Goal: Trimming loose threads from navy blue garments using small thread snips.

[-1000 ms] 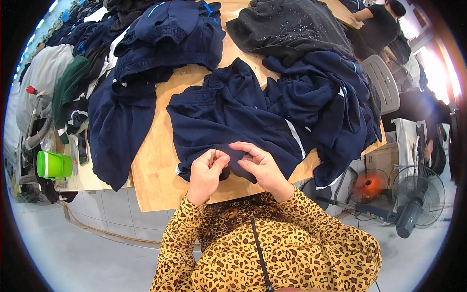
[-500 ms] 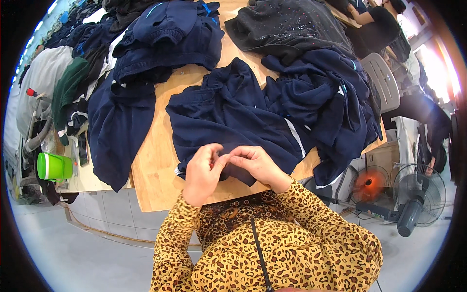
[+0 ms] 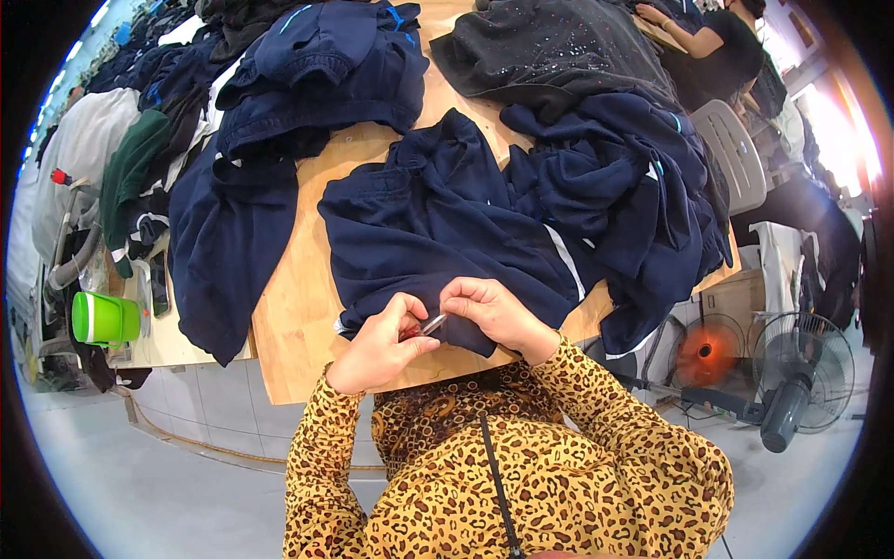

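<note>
- The person is standing at the near edge of the wooden surface [image 3: 298, 307], working on the hem of a navy garment [image 3: 438, 224] that is lying spread in front of them and hanging a little over that edge.
- The left hand [image 3: 377, 345] is closing its fingers around a small metal clipper with a red part [image 3: 424, 326], its tip sitting at the fabric edge.
- The right hand [image 3: 489, 312] is pinching the hem just beside the tool, fingers curled tight on the cloth.
- Judging by this, the work on this one piece is under way, not finished; the clipper is at the hem and the garment is not folded.
- Counting: one garment in hand, one clipper, two hands at work.
- Other heaps are lying around: a navy pile at the right [image 3: 624, 186], a navy stack at the upper left [image 3: 317, 74], and a dark sparkly piece [image 3: 549, 47] at the far end. I cannot tell which are already done.
- One green mug [image 3: 102, 319] is sitting at the left, and two fans [image 3: 801, 373] are standing on the floor at the right.
</note>
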Demonstrator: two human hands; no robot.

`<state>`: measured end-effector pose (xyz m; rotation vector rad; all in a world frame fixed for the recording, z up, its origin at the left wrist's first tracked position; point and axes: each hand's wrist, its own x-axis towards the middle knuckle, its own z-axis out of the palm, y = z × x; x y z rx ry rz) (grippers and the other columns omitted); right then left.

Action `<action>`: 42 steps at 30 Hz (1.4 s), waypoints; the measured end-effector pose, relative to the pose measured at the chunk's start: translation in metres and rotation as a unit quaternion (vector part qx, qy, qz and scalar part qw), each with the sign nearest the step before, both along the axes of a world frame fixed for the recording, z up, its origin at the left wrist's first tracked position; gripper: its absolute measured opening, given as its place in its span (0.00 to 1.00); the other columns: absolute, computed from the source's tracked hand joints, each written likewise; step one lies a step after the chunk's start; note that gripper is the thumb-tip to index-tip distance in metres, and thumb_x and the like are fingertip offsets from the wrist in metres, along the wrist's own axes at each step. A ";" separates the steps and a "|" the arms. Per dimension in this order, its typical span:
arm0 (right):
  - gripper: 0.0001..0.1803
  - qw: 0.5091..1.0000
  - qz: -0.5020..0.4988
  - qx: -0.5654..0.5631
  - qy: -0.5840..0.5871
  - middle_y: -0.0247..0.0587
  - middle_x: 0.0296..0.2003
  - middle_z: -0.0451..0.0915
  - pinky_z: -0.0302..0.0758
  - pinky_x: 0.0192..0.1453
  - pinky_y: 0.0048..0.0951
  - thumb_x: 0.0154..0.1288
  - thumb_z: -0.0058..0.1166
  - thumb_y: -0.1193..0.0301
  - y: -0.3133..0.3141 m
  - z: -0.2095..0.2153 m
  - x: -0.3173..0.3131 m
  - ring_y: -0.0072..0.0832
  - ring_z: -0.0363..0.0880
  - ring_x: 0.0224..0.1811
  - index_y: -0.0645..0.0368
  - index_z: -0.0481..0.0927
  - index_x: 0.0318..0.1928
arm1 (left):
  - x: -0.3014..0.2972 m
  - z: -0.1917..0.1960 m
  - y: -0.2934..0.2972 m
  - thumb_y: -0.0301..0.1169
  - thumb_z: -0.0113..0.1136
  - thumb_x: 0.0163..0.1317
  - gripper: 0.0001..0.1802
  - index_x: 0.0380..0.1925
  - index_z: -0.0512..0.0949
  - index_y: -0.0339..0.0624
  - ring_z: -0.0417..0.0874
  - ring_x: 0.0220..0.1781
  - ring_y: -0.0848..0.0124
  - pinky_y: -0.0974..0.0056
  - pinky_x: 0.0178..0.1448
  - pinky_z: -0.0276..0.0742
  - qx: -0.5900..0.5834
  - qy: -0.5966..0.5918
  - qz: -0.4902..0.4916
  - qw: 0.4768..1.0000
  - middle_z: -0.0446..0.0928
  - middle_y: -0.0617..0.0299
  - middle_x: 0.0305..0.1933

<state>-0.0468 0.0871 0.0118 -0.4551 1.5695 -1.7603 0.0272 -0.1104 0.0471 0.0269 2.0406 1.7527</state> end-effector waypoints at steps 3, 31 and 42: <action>0.05 1.000 0.010 0.001 -0.012 0.26 0.31 0.75 0.68 0.42 0.16 0.68 0.49 0.75 0.001 0.000 0.000 0.12 0.70 0.35 0.63 0.77 0.37 | -0.001 -0.002 0.001 0.20 0.59 0.61 0.15 0.41 0.62 0.38 0.69 0.33 0.82 0.75 0.36 0.67 -0.006 -0.004 -0.012 1.000 0.69 0.67 0.30; 0.15 0.991 -0.043 -0.069 -0.104 0.37 0.40 0.77 0.71 0.55 0.22 0.65 0.50 0.79 0.010 0.018 0.001 0.21 0.75 0.45 0.61 0.71 0.52 | 0.004 -0.007 0.008 0.23 0.59 0.59 0.24 0.56 0.64 0.41 0.67 0.27 0.87 0.81 0.25 0.59 0.196 -0.015 0.175 0.965 0.72 0.68 0.38; 0.27 0.990 -0.029 -0.031 -0.137 0.37 0.42 0.75 0.70 0.51 0.19 0.62 0.54 0.80 0.024 0.033 0.003 0.16 0.72 0.45 0.59 0.62 0.61 | -0.005 -0.007 0.028 0.19 0.63 0.54 0.30 0.57 0.64 0.39 0.68 0.21 0.85 0.79 0.19 0.58 0.292 -0.075 0.226 0.926 0.75 0.65 0.34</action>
